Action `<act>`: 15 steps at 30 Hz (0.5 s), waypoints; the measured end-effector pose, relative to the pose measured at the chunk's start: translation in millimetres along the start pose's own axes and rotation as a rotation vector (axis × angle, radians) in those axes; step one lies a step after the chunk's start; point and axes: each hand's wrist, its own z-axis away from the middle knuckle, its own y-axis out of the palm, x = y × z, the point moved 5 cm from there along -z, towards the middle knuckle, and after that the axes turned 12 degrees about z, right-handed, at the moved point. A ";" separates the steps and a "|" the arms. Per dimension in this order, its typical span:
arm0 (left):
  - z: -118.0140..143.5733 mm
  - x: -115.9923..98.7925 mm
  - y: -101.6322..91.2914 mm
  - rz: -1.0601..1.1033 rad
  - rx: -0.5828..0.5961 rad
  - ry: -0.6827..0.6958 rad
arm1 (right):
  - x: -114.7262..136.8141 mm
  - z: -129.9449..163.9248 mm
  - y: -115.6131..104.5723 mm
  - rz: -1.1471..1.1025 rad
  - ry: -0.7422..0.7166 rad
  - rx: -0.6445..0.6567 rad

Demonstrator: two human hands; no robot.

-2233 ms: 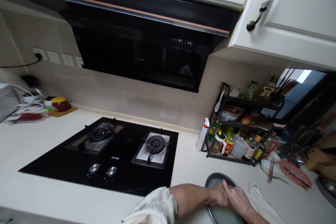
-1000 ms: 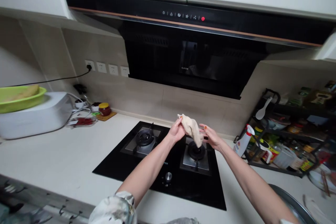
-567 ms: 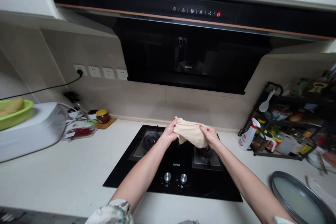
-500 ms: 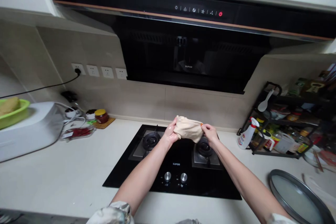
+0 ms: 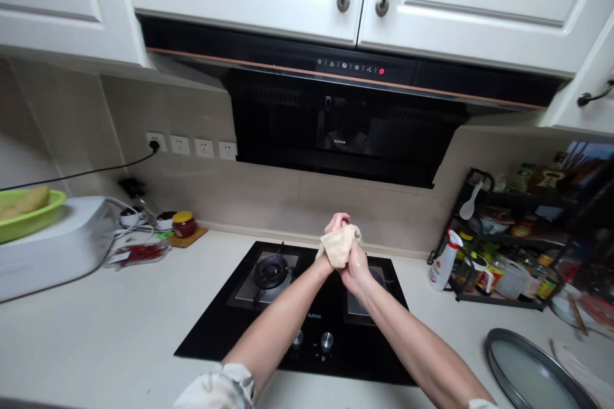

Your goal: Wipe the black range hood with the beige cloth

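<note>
- The cooktop [image 5: 357,339] is spreading at six o'clock; any drips would be landing there.
- The metal pan [image 5: 504,334] is sitting at four o'clock, holding cloudy liquid.
- The cloth [image 5: 338,245] is lying bunched above the cooktop; keeping its folds even would be spreading pressure.
- The right hand [image 5: 355,270] is clasping its four-o'clock side, best pressing firmly.
- The left hand [image 5: 338,222] is hiding behind it; grip, cannot tell.
</note>
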 end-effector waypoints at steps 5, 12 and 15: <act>5.1 -42.1 19.2 -0.551 0.223 0.332 | 33.2 5.4 10.7 0.019 -0.158 0.069; 70.2 -26.3 41.2 -0.296 0.440 0.290 | 154.2 -18.3 -21.7 0.067 -0.540 -0.120; 88.6 -12.7 5.7 -0.244 0.477 0.060 | 260.4 -9.0 -50.8 0.122 -0.980 -0.348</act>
